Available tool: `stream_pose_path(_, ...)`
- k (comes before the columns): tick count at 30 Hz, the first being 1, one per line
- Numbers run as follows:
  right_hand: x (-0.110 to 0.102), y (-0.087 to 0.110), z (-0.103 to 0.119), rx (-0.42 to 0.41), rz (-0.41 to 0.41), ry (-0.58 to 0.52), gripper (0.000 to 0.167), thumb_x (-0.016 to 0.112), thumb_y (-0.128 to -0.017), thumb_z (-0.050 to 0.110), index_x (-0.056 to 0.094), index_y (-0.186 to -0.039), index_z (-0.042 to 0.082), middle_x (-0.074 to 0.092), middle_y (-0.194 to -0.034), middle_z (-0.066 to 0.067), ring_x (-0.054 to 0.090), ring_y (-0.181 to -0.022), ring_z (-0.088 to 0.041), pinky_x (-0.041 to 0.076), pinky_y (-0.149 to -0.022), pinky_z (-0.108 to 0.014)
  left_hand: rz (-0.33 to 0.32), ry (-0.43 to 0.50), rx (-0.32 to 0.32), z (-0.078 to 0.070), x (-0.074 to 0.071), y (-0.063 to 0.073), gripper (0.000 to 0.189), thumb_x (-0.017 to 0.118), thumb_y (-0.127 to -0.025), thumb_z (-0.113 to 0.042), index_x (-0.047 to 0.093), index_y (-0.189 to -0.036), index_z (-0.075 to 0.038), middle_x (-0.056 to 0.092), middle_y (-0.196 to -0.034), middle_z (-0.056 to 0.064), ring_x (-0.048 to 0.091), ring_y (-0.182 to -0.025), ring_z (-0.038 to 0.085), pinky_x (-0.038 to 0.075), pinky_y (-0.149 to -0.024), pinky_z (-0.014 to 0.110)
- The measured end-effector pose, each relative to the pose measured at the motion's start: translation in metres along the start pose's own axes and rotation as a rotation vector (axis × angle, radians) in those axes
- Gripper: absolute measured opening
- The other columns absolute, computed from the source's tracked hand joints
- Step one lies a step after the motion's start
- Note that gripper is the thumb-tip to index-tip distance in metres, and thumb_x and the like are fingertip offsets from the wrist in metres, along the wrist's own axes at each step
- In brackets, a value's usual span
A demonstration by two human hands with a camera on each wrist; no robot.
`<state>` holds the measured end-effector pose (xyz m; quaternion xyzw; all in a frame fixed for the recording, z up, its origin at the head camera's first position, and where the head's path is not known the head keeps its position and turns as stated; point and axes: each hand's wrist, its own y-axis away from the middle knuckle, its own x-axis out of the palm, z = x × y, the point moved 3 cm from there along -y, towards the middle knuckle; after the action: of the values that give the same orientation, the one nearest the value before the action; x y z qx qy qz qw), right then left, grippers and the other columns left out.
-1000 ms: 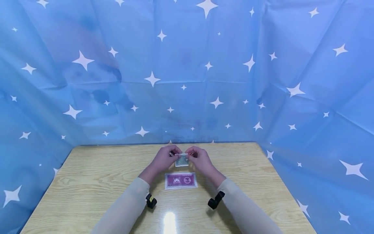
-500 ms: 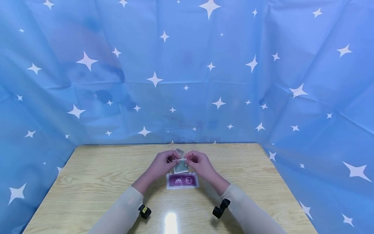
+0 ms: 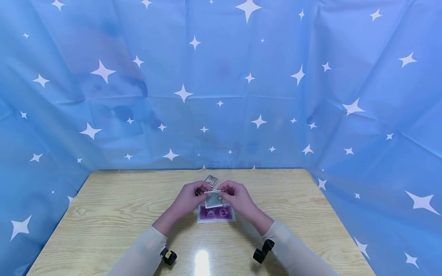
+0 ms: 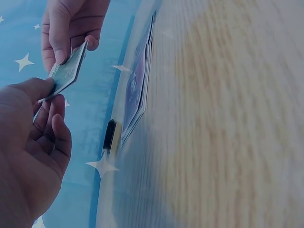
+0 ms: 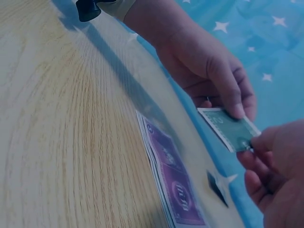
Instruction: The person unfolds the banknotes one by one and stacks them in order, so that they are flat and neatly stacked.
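Observation:
Both hands pinch a small green banknote [image 3: 214, 200] marked with a 2, which looks folded. The left hand [image 3: 190, 197] has thumb and fingers on its left side, the right hand [image 3: 238, 197] on its right side. The wrist views show the green note [image 5: 229, 127] up off the table. On the table below lies a short stack of purple banknotes [image 3: 216, 214], its far edge overlapped by the green note in the head view. In the right wrist view the layered edges of the purple stack [image 5: 173, 180] show.
Behind the hands, near the table's far edge, lies a small grey-brown folded piece [image 3: 211, 180]. The wooden table [image 3: 114, 214] meets a blue star-patterned curtain [image 3: 221, 96] at the back and sides. Each sleeve carries a black wrist camera [image 3: 168, 256].
Both hands have drawn the green note toward the person, from beyond the purple stack to over its far edge. The grey-brown piece, hidden earlier, now shows behind the hands.

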<state>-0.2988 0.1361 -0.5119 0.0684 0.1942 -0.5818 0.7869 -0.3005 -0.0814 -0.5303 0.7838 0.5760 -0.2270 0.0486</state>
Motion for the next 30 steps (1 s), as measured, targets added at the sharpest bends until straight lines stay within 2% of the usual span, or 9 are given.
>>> stream_pose_path(4, 0.000, 0.001, 0.003, -0.001, 0.010, -0.011, 0.013, 0.075, -0.103, 0.000, 0.078, -0.115, 0.005, 0.073, -0.093, -0.009, 0.060, -0.076, -0.014, 0.051, -0.068, -0.023, -0.006, -0.006, -0.014, -0.001, -0.001, 0.002, 0.011, 0.081, -0.103, -0.016, 0.080, -0.113, -0.022, 0.075, -0.095, -0.009, 0.068, -0.085, 0.017, 0.059, -0.074, 0.032)
stream_pose_path(9, -0.002, 0.003, 0.005, -0.024, 0.054, 0.014, 0.020, 0.075, -0.103, 0.003, 0.077, -0.123, 0.001, 0.074, -0.096, -0.011, 0.062, -0.079, -0.014, 0.052, -0.070, -0.024, -0.015, -0.015, -0.007, -0.004, -0.003, 0.004, 0.011, 0.079, -0.104, -0.015, 0.081, -0.112, -0.021, 0.077, -0.094, -0.004, 0.067, -0.082, 0.017, 0.057, -0.071, 0.031)
stream_pose_path(17, -0.004, 0.003, 0.002, -0.037, 0.113, 0.017, 0.021, 0.079, -0.103, 0.009, 0.077, -0.124, 0.005, 0.075, -0.099, -0.011, 0.063, -0.082, -0.016, 0.053, -0.071, -0.024, -0.009, -0.008, -0.011, -0.006, -0.004, 0.005, 0.009, 0.079, -0.105, -0.016, 0.080, -0.110, -0.024, 0.074, -0.091, -0.008, 0.063, -0.077, 0.016, 0.053, -0.066, 0.029)
stream_pose_path(20, -0.005, 0.003, 0.001, -0.053, 0.121, 0.024, 0.020, 0.079, -0.103, 0.011, 0.077, -0.122, 0.005, 0.076, -0.101, -0.010, 0.065, -0.084, -0.017, 0.055, -0.074, -0.025, -0.009, 0.005, -0.022, -0.005, -0.004, 0.005, 0.009, 0.078, -0.105, -0.016, 0.081, -0.110, -0.023, 0.075, -0.093, -0.006, 0.065, -0.080, 0.017, 0.055, -0.068, 0.030)
stream_pose_path(26, -0.009, 0.001, 0.002, -0.089, 0.133, 0.089, 0.016, 0.081, -0.101, 0.012, 0.078, -0.117, 0.010, 0.075, -0.100, 0.000, 0.068, -0.089, -0.018, 0.057, -0.078, -0.029, -0.008, 0.032, -0.036, -0.005, -0.004, 0.006, 0.008, 0.079, -0.104, -0.014, 0.081, -0.109, -0.020, 0.077, -0.100, -0.003, 0.072, -0.085, 0.018, 0.063, -0.073, 0.033)
stream_pose_path(30, -0.011, 0.001, 0.001, -0.115, 0.137, 0.112, 0.014, 0.083, -0.101, 0.012, 0.078, -0.114, 0.011, 0.074, -0.100, 0.001, 0.069, -0.090, -0.016, 0.058, -0.080, -0.029, -0.013, 0.064, -0.018, -0.003, -0.004, 0.005, 0.009, 0.080, -0.103, -0.010, 0.081, -0.104, -0.018, 0.076, -0.113, 0.000, 0.074, -0.095, 0.022, 0.065, -0.075, 0.033)
